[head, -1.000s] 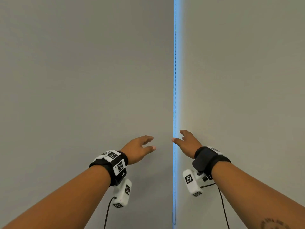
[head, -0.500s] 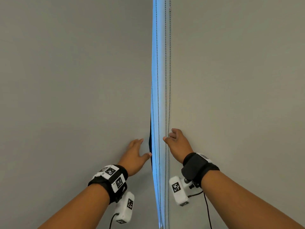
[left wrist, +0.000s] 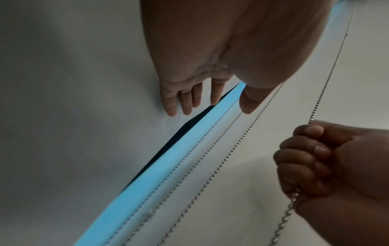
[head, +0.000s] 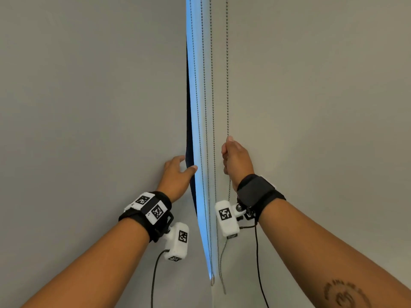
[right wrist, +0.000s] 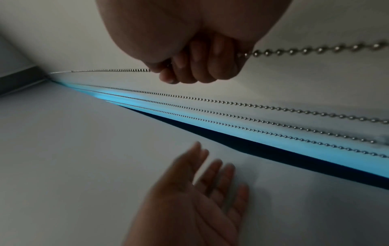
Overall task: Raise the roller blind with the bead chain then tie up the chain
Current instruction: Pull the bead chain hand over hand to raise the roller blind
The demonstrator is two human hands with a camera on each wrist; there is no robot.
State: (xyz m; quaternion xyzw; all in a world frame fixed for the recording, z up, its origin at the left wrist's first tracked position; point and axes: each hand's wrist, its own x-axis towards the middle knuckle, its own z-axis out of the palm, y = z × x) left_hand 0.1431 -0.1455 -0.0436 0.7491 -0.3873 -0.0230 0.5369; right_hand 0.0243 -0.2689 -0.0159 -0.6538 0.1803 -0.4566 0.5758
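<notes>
The tops of the blinds and all four bead strands run out of the head view at its upper edge, so no roller or bracket shows there; in the right wrist view the strands thin to a blur toward a dark bar in the far corner. The chain (head: 227, 85) held by the right hand (head: 236, 162) comes out below the fist, passes behind the wrist camera (head: 227, 218) and hangs down to the bottom; its end is hard to make out. Which strands pair into which loop cannot be told. The right hand is a closed fist round the chain, thumb on top, fingers wrapped over the beads, as both wrist views show. The left hand (head: 176, 176) lies flat with fingers spread and straight on the left blind (head: 89, 130), thumb at its edge just beside the gap (head: 195, 107) of blue light; it holds nothing. In the right wrist view that hand is motion-blurred. The right blind (head: 322, 107) hangs behind the chains, its lower edge out of view. Compared with half a second ago, the right hand has gone from reaching at the strands with loose fingers to gripping one and drawing it rightward, apart from the other three, and the gap shows wider with more strands visible.
</notes>
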